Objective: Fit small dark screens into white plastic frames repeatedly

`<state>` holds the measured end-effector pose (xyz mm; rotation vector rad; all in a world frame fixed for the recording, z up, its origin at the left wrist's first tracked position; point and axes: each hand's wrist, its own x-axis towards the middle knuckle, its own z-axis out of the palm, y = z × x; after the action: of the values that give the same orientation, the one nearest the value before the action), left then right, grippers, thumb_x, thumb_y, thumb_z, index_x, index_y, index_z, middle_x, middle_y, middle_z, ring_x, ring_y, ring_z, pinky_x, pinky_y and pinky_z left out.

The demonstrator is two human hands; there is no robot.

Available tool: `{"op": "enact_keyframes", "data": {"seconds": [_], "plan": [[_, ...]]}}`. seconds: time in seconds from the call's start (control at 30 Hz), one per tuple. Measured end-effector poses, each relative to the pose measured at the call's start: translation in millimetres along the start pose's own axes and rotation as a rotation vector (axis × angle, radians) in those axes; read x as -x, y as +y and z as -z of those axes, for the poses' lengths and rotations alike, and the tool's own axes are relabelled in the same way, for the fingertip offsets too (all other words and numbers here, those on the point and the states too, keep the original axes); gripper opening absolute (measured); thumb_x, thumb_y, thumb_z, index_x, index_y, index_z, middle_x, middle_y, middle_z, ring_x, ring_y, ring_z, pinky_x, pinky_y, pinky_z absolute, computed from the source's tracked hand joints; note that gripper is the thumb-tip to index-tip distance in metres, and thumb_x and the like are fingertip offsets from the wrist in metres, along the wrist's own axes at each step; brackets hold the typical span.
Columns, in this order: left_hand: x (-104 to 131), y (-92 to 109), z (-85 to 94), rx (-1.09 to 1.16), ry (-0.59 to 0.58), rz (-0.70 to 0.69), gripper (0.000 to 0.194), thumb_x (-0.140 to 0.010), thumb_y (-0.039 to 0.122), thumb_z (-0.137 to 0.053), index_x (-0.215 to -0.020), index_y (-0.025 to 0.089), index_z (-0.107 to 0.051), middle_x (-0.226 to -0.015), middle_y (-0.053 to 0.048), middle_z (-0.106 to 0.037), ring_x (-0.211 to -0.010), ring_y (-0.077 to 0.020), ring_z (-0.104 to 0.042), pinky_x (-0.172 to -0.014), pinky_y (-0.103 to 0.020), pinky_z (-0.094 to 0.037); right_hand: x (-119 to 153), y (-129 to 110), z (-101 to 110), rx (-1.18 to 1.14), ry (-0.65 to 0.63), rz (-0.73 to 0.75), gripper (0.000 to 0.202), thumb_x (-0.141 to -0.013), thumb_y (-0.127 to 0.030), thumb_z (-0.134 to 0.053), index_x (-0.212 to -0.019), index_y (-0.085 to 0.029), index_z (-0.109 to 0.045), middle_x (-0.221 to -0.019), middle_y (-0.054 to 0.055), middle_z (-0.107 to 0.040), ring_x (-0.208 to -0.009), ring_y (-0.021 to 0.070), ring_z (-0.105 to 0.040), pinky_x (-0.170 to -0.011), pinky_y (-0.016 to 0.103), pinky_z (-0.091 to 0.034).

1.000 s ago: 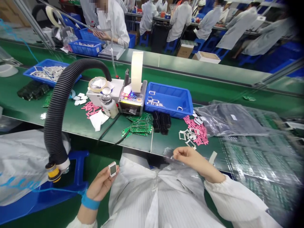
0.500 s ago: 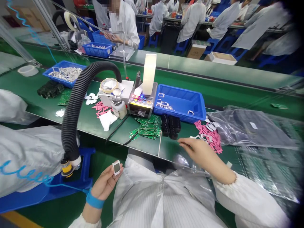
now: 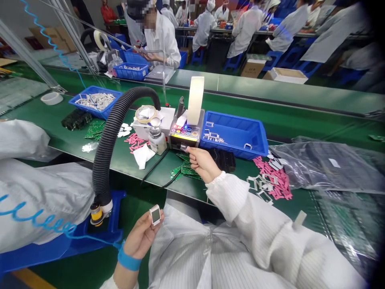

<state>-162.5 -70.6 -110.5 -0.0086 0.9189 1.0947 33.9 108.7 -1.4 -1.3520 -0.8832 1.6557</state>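
Between the thumb and fingers of my left hand (image 3: 144, 233) is a small white-framed display (image 3: 155, 215), its grey-green screen facing up. That hand is held low, in front of the bench edge. My right hand (image 3: 203, 162) reaches over the bench to the front of a tape dispenser (image 3: 187, 132), which carries an upright roll of pale tape (image 3: 195, 100). Its thumb and forefinger are pinched together at the dispenser's mouth; whatever is between them is too small to make out. Below that hand lies a partly covered stack of green circuit boards (image 3: 188, 169).
Behind the right hand are black parts (image 3: 225, 160) and a blue bin (image 3: 240, 134) with white frames. Pink strips (image 3: 276, 180) lie further right. A black hose (image 3: 105, 148) arches on the left, near a bottle (image 3: 157, 141). A co-worker (image 3: 164, 38) sits across the bench.
My right hand has moved left from beside the black parts to the front of the tape dispenser. My left hand still holds the display. The view has shifted slightly.
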Motion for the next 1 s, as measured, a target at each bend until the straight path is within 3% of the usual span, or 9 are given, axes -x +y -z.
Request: {"op": "enact_keyframes", "data": {"seconds": [0.07, 0.17, 0.23, 0.3, 0.4, 0.53, 0.73, 0.9, 1.0], "plan": [[-1, 0, 1.8, 0.001, 0.016, 0.002, 0.022, -0.075, 0.008, -0.062, -0.093, 0.014, -0.072, -0.093, -0.011, -0.075, -0.088, -0.0207, -0.07, -0.093, -0.033, -0.049, 27, -11, 10, -0.021, -0.081, -0.004, 0.024, -0.076, -0.029, -0.068, -0.063, -0.016, -0.052, -0.044, -0.011, -0.028, -0.039, 0.0022, -0.022, -0.036, 0.014, -0.018], [-3, 1, 2.4, -0.011, 0.036, 0.007, 0.022, -0.073, 0.008, -0.062, -0.092, 0.014, -0.072, -0.092, -0.012, -0.075, -0.088, -0.0214, -0.07, -0.09, -0.031, -0.051, 79, -28, 54, 0.162, -0.175, 0.126, 0.022, -0.069, -0.03, -0.074, -0.06, -0.016, -0.059, -0.054, -0.004, -0.044, -0.049, 0.0052, -0.035, -0.043, 0.017, -0.028], [-7, 1, 0.6, -0.036, 0.051, 0.021, 0.022, -0.072, 0.007, -0.062, -0.091, 0.013, -0.072, -0.09, -0.012, -0.076, -0.087, -0.0219, -0.07, -0.092, -0.033, -0.05, 112, -34, 96, 0.357, -0.104, 0.244, 0.024, -0.072, -0.036, -0.071, -0.059, -0.019, -0.06, -0.061, 0.0, -0.048, -0.057, 0.0096, -0.041, -0.051, 0.022, -0.035], [-11, 1, -3.2, -0.067, 0.07, 0.037, 0.021, -0.073, 0.007, -0.061, -0.089, 0.013, -0.072, -0.088, -0.011, -0.076, -0.086, -0.0224, -0.07, -0.096, -0.036, -0.048, 139, -32, 138, 0.487, -0.002, 0.227, 0.025, -0.071, -0.041, -0.07, -0.059, -0.022, -0.06, -0.067, 0.002, -0.051, -0.064, 0.014, -0.046, -0.057, 0.026, -0.039], [-19, -1, -12.1, -0.115, 0.094, 0.065, 0.021, -0.072, 0.007, -0.06, -0.089, 0.014, -0.071, -0.086, -0.011, -0.076, -0.084, -0.023, -0.071, -0.095, -0.038, -0.047, 168, -12, 189, 0.623, 0.054, 0.064, 0.026, -0.068, -0.046, -0.07, -0.06, -0.022, -0.062, -0.076, 0.005, -0.057, -0.072, 0.0184, -0.052, -0.065, 0.031, -0.044], [-28, -7, -26.3, -0.178, 0.089, 0.103, 0.022, -0.071, 0.007, -0.059, -0.088, 0.013, -0.071, -0.085, -0.011, -0.076, -0.084, -0.0234, -0.071, -0.093, -0.036, -0.049, 189, 36, 226, 0.682, 0.151, 0.022, 0.034, -0.071, -0.053, -0.064, -0.065, -0.02, -0.061, -0.088, 0.008, -0.063, -0.079, 0.0199, -0.058, -0.072, 0.032, -0.047], [-29, -15, -39.7, -0.22, 0.03, 0.138, 0.025, -0.07, 0.006, -0.059, -0.092, 0.012, -0.071, -0.088, -0.012, -0.076, -0.084, -0.0235, -0.07, -0.09, -0.034, -0.051, 202, 86, 232, 0.735, 0.302, 0.09, 0.03, -0.079, -0.048, -0.057, -0.07, -0.019, -0.057, -0.068, 0.003, -0.061, -0.064, 0.0167, -0.056, -0.063, 0.03, -0.044], [-26, -20, -44.3, -0.225, 0.021, 0.144, 0.024, -0.071, 0.006, -0.059, -0.091, 0.012, -0.071, -0.089, -0.013, -0.075, -0.084, -0.0231, -0.07, -0.091, -0.035, -0.051, 172, 74, 201, 0.803, 0.263, 0.21, 0.021, -0.086, -0.039, -0.049, -0.075, -0.022, -0.056, -0.078, 0.003, -0.059, -0.072, 0.0162, -0.054, -0.067, 0.028, -0.042], [-24, -23, -43.5, -0.221, -0.017, 0.153, 0.025, -0.072, 0.007, -0.061, -0.093, 0.014, -0.071, -0.092, -0.012, -0.075, -0.087, -0.0226, -0.07, -0.096, -0.037, -0.047, 135, 68, 179, 0.869, 0.133, 0.219, 0.012, -0.075, -0.026, -0.063, -0.065, -0.022, -0.059, -0.072, 0.001, -0.056, -0.067, 0.0152, -0.051, -0.064, 0.027, -0.04]]}}
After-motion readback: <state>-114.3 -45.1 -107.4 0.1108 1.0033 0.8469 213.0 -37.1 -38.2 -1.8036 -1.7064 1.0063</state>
